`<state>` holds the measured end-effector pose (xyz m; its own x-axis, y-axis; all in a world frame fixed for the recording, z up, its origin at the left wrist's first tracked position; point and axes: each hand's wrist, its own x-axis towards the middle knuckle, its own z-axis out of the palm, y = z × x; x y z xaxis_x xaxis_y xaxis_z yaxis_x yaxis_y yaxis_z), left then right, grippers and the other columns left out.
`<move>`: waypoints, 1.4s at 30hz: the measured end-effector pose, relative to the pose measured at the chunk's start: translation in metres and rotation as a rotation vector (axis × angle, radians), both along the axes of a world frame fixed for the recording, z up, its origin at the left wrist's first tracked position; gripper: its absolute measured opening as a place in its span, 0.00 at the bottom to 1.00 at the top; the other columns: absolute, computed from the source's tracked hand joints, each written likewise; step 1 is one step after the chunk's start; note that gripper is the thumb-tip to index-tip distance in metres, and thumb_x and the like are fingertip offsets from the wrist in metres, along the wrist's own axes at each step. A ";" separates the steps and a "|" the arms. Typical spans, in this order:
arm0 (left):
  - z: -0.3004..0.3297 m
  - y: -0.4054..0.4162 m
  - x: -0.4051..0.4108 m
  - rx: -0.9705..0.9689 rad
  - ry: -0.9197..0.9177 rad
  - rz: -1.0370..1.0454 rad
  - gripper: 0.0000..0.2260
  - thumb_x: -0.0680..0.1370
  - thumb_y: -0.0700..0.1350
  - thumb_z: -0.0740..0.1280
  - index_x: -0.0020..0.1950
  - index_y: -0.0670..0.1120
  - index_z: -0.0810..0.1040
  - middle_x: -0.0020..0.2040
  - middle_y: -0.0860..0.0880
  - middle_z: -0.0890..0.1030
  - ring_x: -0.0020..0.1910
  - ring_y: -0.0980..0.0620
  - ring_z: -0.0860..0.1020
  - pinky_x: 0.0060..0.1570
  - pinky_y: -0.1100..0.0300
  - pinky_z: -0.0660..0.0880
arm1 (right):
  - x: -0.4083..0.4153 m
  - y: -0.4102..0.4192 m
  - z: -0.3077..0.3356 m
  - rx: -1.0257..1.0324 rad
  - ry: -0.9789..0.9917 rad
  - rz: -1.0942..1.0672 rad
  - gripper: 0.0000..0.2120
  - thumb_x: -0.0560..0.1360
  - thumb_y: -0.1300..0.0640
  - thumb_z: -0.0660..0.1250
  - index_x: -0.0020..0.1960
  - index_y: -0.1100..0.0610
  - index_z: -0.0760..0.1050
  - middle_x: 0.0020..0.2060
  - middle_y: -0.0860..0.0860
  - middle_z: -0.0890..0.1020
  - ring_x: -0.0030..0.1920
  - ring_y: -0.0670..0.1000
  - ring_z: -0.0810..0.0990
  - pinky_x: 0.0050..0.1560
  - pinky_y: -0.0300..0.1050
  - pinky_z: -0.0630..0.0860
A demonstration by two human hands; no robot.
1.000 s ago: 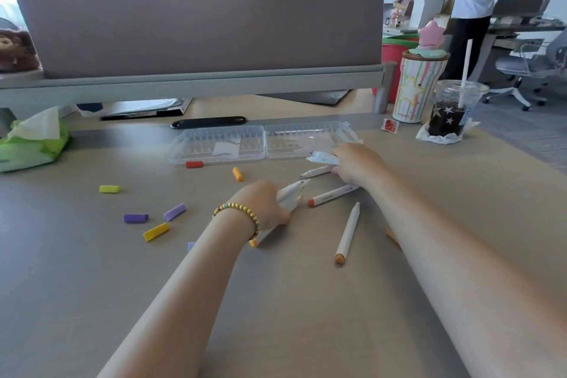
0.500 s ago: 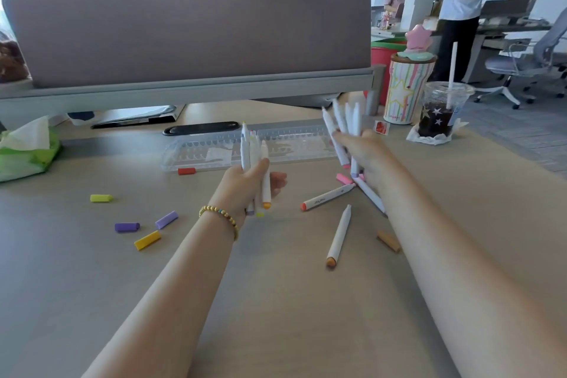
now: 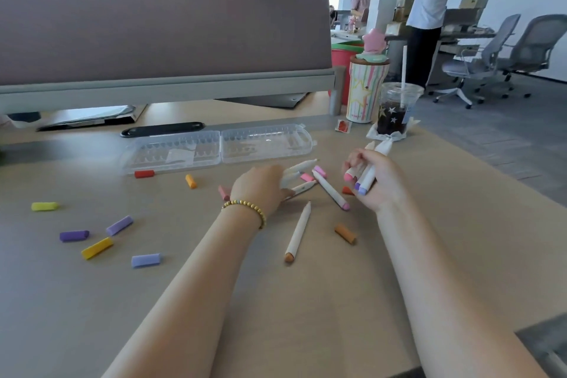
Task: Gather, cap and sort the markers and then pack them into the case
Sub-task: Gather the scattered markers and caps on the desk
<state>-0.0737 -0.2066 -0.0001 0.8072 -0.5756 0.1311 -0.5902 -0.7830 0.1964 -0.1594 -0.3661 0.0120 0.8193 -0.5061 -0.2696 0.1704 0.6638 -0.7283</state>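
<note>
Lowered since half a second ago: left hand (image 3: 260, 186), down from upright onto the desk (image 3: 92, 301), fingers curled round several white markers (image 3: 299, 167); right hand (image 3: 376, 181) gripping its own bundle (image 3: 366, 176) just above the surface. Still gathering; next, collecting the loose orange-tipped marker (image 3: 297, 232), then fitting scattered caps (image 3: 119, 225). Open clear case (image 3: 214, 149) waiting beyond. Exact marker count per hand hard to make out

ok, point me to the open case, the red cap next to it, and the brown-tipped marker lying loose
open case (image 3: 196, 150): head view, on its left half's clear wall.
red cap (image 3: 144, 174): head view, middle of the cap.
brown-tipped marker (image 3: 299, 232): head view, mid-barrel.
</note>
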 end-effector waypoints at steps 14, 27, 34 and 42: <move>0.023 -0.009 0.002 0.317 0.185 -0.017 0.10 0.75 0.47 0.64 0.49 0.41 0.76 0.39 0.46 0.77 0.36 0.49 0.73 0.40 0.60 0.72 | -0.005 0.004 0.003 -0.675 0.423 -0.054 0.04 0.76 0.59 0.64 0.46 0.60 0.75 0.33 0.50 0.77 0.30 0.48 0.74 0.31 0.41 0.72; 0.006 0.032 -0.019 -1.277 1.323 0.103 0.07 0.80 0.39 0.60 0.47 0.37 0.75 0.38 0.44 0.84 0.41 0.50 0.83 0.47 0.57 0.79 | -0.012 0.003 0.008 -0.102 0.167 0.321 0.10 0.77 0.56 0.65 0.43 0.63 0.76 0.28 0.53 0.82 0.26 0.46 0.81 0.31 0.39 0.80; 0.009 0.028 -0.023 -0.741 0.956 0.146 0.12 0.75 0.50 0.69 0.41 0.42 0.75 0.30 0.47 0.76 0.25 0.52 0.73 0.27 0.63 0.72 | 0.000 0.008 -0.003 -1.124 0.624 0.046 0.07 0.75 0.56 0.64 0.49 0.59 0.75 0.32 0.53 0.77 0.31 0.52 0.76 0.36 0.44 0.72; -0.007 0.003 -0.027 -0.057 0.351 0.010 0.15 0.71 0.53 0.69 0.36 0.44 0.68 0.35 0.48 0.74 0.33 0.49 0.72 0.32 0.60 0.66 | 0.008 0.017 -0.017 -1.698 0.929 0.202 0.17 0.75 0.48 0.65 0.57 0.59 0.73 0.51 0.55 0.80 0.46 0.56 0.76 0.41 0.43 0.65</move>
